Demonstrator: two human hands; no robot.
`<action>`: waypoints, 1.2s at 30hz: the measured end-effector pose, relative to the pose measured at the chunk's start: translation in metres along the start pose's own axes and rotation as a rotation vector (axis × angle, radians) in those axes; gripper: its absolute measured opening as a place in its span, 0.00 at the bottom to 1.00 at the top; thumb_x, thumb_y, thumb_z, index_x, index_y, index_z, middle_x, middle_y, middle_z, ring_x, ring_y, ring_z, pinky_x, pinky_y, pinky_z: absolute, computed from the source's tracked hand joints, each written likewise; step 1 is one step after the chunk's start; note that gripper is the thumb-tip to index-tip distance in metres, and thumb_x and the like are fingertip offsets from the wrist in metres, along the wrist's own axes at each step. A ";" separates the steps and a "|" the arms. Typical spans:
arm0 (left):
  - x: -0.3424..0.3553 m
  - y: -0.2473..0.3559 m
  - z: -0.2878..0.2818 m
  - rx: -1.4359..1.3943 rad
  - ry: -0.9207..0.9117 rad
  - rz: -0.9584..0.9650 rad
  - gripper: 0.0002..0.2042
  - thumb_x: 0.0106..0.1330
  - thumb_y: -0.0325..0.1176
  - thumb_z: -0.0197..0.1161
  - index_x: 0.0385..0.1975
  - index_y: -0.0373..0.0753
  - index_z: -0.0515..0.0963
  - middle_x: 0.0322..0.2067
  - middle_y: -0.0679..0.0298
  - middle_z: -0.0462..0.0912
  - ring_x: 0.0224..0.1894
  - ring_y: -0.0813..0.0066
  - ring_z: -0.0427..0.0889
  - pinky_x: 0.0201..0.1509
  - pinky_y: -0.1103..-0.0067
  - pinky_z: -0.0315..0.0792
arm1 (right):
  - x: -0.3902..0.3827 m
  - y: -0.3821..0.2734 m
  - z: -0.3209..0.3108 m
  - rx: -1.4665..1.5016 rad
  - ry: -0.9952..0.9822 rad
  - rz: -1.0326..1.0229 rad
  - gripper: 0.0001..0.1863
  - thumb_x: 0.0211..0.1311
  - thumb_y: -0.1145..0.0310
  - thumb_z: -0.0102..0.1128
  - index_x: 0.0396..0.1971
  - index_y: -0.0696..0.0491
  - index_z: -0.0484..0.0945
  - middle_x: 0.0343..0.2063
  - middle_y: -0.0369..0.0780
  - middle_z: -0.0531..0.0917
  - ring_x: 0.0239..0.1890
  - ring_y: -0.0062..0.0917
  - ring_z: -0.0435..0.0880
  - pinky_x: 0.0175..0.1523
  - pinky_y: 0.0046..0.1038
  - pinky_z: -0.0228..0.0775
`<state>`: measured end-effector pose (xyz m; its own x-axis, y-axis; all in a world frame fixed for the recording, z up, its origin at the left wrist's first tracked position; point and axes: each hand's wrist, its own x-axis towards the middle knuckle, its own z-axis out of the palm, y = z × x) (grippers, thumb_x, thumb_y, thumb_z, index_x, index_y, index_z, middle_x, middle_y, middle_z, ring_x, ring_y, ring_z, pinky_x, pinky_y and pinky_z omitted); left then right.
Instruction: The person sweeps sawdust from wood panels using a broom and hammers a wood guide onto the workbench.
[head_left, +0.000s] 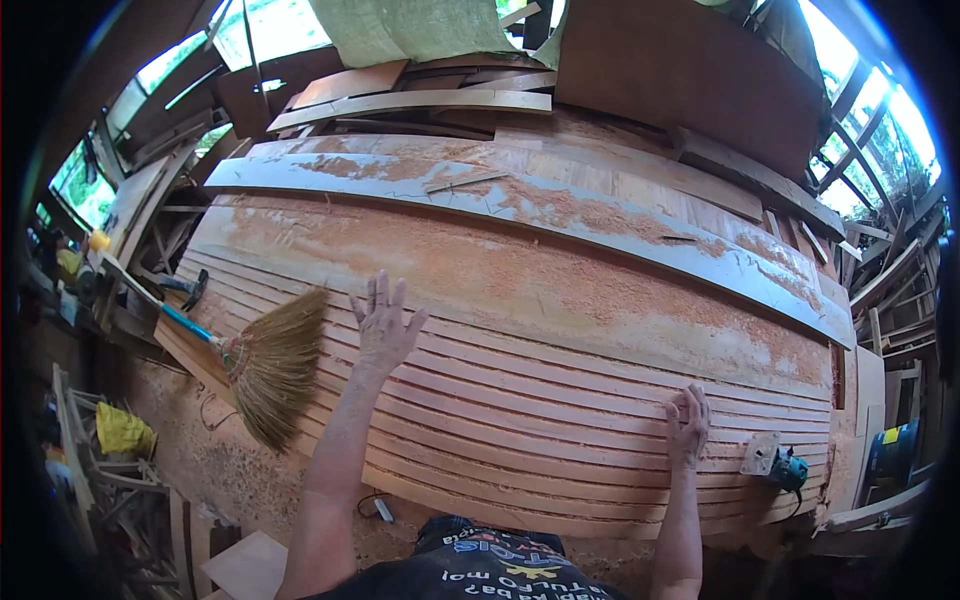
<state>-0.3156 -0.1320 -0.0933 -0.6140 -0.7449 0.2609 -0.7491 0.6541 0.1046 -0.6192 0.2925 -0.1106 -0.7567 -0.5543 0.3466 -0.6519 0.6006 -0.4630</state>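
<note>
Long pale wooden strips (520, 425) lie side by side in front of me, with dark gaps or grooves between them. My left hand (385, 325) is open, fingers spread, at the far edge of the strips near the sawdust; it holds nothing. To its left, a straw broom (275, 365) with a blue handle rests on the strips' left end. My right hand (687, 425) is over the strips farther right, fingers loosely bent and nothing visible in them. Right of it, a teal power tool with a square clear base (775, 463) lies on the strips.
Reddish sawdust (560, 275) coats the board beyond the strips. A long light-blue plank (480, 200) crosses behind it. A hammer (195, 290) lies at the left end. Stacked lumber (420, 100) stands at the back, and a dark blue container (892, 450) sits far right.
</note>
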 end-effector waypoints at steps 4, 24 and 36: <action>-0.014 -0.044 0.013 -0.093 -0.136 -0.107 0.35 0.65 0.56 0.47 0.65 0.36 0.55 0.67 0.48 0.49 0.70 0.51 0.43 0.68 0.50 0.30 | -0.002 0.001 0.001 -0.016 0.005 0.045 0.20 0.57 0.62 0.60 0.47 0.57 0.75 0.53 0.45 0.74 0.59 0.41 0.68 0.63 0.38 0.58; 0.080 0.088 0.064 -0.066 -0.193 -0.023 0.44 0.64 0.63 0.38 0.65 0.27 0.44 0.68 0.43 0.39 0.71 0.52 0.34 0.70 0.58 0.26 | -0.007 0.011 0.014 0.037 0.056 0.055 0.19 0.58 0.63 0.61 0.46 0.57 0.75 0.53 0.45 0.74 0.59 0.39 0.69 0.62 0.36 0.60; 0.095 0.333 0.088 -0.442 -0.152 0.146 0.44 0.63 0.60 0.44 0.64 0.23 0.43 0.67 0.40 0.39 0.71 0.47 0.34 0.71 0.59 0.26 | 0.004 -0.003 0.004 -0.015 0.042 -0.033 0.19 0.59 0.56 0.59 0.43 0.55 0.76 0.52 0.44 0.75 0.59 0.38 0.69 0.65 0.39 0.53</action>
<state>-0.6451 0.0038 -0.1177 -0.7591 -0.6302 0.1632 -0.4955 0.7219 0.4830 -0.6204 0.2865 -0.1112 -0.7363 -0.5489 0.3958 -0.6766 0.5914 -0.4386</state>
